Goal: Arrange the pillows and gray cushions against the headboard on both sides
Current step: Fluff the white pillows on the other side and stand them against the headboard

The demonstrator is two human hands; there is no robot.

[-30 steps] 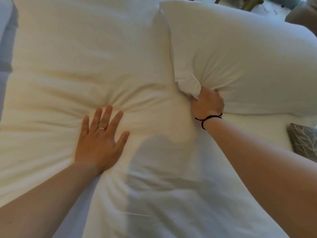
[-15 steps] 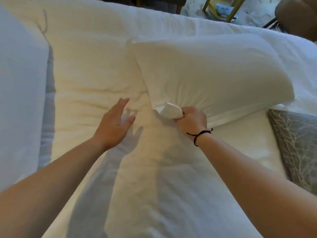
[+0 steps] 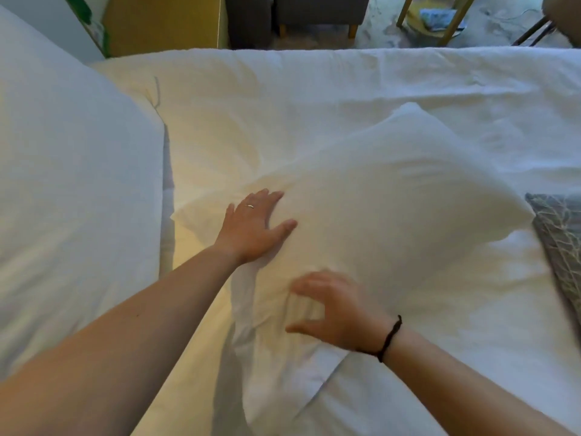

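Pillow point(image 3: 393, 196) lies mid-frame on the bed point(image 3: 314, 89), soft and light, likely floppy. Left hand point(image 3: 254, 228) presses flat, fingers straight; right hand point(image 3: 339, 309) spread, blurred, holding nothing. Best gripped at opposite corners.

You have a matt white cloth pillow point(image 3: 393, 196) on a creased cotton-like sheet point(image 3: 283, 99); the grey cushion point(image 3: 562, 234) looks woven, with a pale pattern.
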